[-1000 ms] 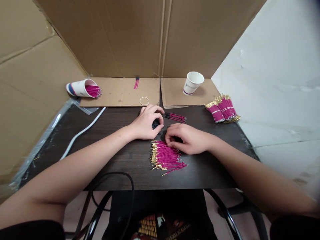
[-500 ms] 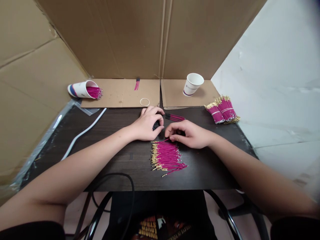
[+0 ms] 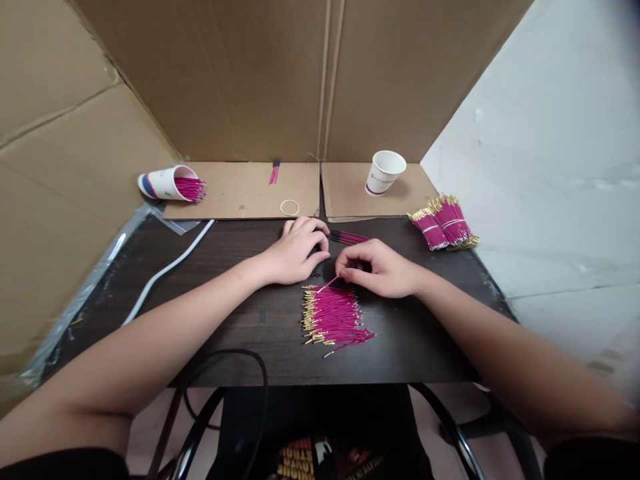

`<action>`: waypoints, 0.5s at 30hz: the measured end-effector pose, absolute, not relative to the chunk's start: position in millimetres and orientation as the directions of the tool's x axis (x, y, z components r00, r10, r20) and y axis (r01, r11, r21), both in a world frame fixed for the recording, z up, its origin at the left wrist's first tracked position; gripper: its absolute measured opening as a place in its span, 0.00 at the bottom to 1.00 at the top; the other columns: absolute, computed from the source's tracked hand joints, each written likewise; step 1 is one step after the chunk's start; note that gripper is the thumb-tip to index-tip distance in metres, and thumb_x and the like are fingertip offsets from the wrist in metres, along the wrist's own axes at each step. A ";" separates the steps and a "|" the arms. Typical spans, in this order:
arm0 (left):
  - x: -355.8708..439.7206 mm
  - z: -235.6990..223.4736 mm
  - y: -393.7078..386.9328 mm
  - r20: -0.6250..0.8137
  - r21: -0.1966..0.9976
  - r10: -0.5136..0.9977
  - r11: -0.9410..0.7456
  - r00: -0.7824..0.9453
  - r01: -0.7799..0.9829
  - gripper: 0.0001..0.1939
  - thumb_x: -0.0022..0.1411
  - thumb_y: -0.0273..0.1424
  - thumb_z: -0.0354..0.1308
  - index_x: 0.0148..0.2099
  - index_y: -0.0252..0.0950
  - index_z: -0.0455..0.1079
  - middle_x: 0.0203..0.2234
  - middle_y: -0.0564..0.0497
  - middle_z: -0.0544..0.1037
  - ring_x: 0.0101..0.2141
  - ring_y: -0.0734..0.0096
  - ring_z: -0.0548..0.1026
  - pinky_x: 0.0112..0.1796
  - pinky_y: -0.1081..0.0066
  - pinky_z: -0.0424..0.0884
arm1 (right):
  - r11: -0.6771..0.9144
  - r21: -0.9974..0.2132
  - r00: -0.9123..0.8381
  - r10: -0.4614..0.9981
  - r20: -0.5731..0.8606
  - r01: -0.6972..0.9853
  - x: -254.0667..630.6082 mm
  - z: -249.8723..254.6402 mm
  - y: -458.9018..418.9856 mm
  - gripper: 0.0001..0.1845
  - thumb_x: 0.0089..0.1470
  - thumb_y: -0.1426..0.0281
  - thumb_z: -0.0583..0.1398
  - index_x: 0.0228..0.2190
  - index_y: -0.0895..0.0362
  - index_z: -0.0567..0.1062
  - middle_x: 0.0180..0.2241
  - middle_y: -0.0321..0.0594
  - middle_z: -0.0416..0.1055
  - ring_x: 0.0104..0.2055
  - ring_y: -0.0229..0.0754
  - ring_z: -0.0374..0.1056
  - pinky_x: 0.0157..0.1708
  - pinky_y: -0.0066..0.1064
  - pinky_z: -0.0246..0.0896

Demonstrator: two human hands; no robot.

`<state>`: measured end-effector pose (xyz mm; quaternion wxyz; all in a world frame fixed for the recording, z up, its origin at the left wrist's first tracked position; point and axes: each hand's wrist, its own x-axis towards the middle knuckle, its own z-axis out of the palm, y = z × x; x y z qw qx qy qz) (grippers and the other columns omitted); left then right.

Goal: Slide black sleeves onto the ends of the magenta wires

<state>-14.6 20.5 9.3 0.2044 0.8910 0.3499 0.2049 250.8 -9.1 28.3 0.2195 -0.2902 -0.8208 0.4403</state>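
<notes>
Along the dark worktop (image 3: 225,320), wood surface shows from mid-worktop toward both side edges, while cardboard strips (image 3: 235,193) line the far edge. Left hand (image 3: 297,253) curls over small black pieces (image 3: 315,273), its grip hidden beneath, so whether it holds any cannot be told; right hand (image 3: 383,270), beside it, stands just beyond a magenta pile (image 3: 335,313) whose gold ends face left. Pinched shut between the right fingertips, one thin pin (image 3: 330,283) slants toward the near left, over the pile's far left corner.
</notes>
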 end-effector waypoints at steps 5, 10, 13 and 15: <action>-12.9 7.1 23.6 0.358 0.594 0.747 -0.645 0.560 0.480 0.07 0.78 0.35 0.60 0.44 0.39 0.73 0.48 0.45 0.83 0.54 0.52 0.77 0.62 0.46 0.66 | 0.465 -0.839 -0.554 0.793 0.254 0.282 247.5 24.3 -9.7 0.10 0.70 0.65 0.63 0.35 0.56 0.78 0.28 0.35 0.75 0.28 0.37 0.66 0.31 0.30 0.62; -12.5 5.2 27.6 0.370 0.743 0.843 -0.521 0.390 0.420 0.08 0.76 0.36 0.62 0.43 0.39 0.75 0.40 0.47 0.83 0.45 0.58 0.78 0.53 0.56 0.73 | 0.464 -0.778 -0.228 0.886 0.404 0.424 246.5 13.9 -6.4 0.09 0.69 0.64 0.64 0.36 0.55 0.79 0.29 0.37 0.76 0.28 0.40 0.67 0.31 0.33 0.63; -12.4 3.5 29.6 0.342 0.786 0.867 -0.475 0.362 0.395 0.10 0.76 0.38 0.63 0.43 0.38 0.76 0.40 0.47 0.84 0.44 0.59 0.79 0.53 0.56 0.74 | 0.450 -0.754 -0.179 0.891 0.418 0.478 245.9 11.0 -6.2 0.10 0.69 0.63 0.63 0.36 0.54 0.78 0.28 0.37 0.75 0.28 0.41 0.67 0.31 0.35 0.62; -12.1 2.9 30.3 0.339 0.794 0.871 -0.467 0.355 0.388 0.10 0.75 0.38 0.63 0.42 0.38 0.77 0.40 0.47 0.84 0.43 0.59 0.79 0.52 0.56 0.74 | 0.447 -0.746 -0.171 0.891 0.421 0.493 245.7 11.3 -6.7 0.10 0.70 0.63 0.63 0.36 0.54 0.78 0.28 0.37 0.74 0.27 0.41 0.66 0.31 0.35 0.62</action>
